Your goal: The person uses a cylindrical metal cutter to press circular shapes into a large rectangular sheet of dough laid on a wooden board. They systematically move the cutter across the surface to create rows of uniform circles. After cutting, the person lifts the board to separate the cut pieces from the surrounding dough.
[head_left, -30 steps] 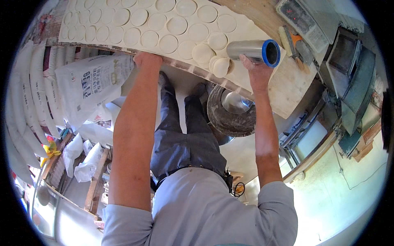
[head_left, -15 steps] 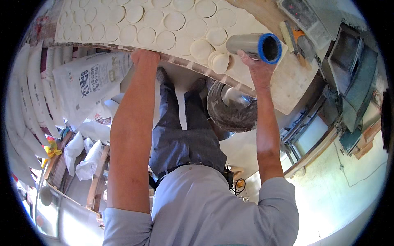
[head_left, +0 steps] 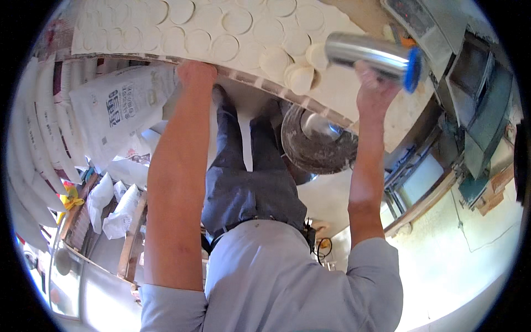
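Observation:
My right hand (head_left: 378, 80) is wrapped round a shiny metal cylinder (head_left: 368, 52) with a blue rim (head_left: 412, 69), held tilted above the right part of the table. The rim end points right and the far end is near a few loose dough discs (head_left: 302, 80), which overlap on the sheet. A pale rolled-out dough sheet (head_left: 265, 36) covers much of the table, marked with many cut circles. At the table's near edge my left hand (head_left: 197, 73) rests with the fingers turned away from view, so their grip is hidden.
Below the table edge stands a dark round tub (head_left: 315, 146) with a metal bowl inside. White printed sacks (head_left: 121, 110) are stacked at left. A grey tray (head_left: 417, 22) lies at the far right, near metal parts (head_left: 470, 83). My legs are under the table edge.
My right hand has moved to the right with the cylinder. The cylinder has turned, so its open blue-rimmed mouth no longer faces me. My left hand stays on the table edge.

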`<state>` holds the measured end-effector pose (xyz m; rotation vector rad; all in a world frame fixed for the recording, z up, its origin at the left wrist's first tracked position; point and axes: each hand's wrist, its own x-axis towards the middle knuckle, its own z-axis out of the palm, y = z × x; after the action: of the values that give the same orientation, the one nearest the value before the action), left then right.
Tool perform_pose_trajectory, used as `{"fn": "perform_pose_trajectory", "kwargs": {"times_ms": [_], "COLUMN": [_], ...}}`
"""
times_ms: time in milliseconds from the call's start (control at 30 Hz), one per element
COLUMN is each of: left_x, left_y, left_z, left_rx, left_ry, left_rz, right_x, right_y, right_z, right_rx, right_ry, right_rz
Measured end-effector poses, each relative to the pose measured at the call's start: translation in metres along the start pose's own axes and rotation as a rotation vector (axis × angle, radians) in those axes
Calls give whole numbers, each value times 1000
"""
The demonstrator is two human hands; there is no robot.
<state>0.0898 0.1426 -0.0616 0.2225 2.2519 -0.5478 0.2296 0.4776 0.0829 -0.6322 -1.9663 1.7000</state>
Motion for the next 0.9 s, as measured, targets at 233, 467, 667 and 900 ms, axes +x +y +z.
{"fn": "perform_pose_trajectory", "kwargs": {"times_ms": [233,467,667,900], "left_x": [3,27,12,10], "left_y": [2,2,5,0], "left_z": [3,19,12,2], "left_rx": [-94,-24,119,-70], "left_ry": [66,-93,-51,-48], "left_rz": [3,-33,60,-15], "right_x": [44,54,55,44], "right_y": [33,42,47,16], "right_z": [-21,2,-2,1], "right_rx": [-42,-404,-406,-543], "right_ry": [-53,-219,-239,-181], "right_rz": [21,-95,-90,-122]}}
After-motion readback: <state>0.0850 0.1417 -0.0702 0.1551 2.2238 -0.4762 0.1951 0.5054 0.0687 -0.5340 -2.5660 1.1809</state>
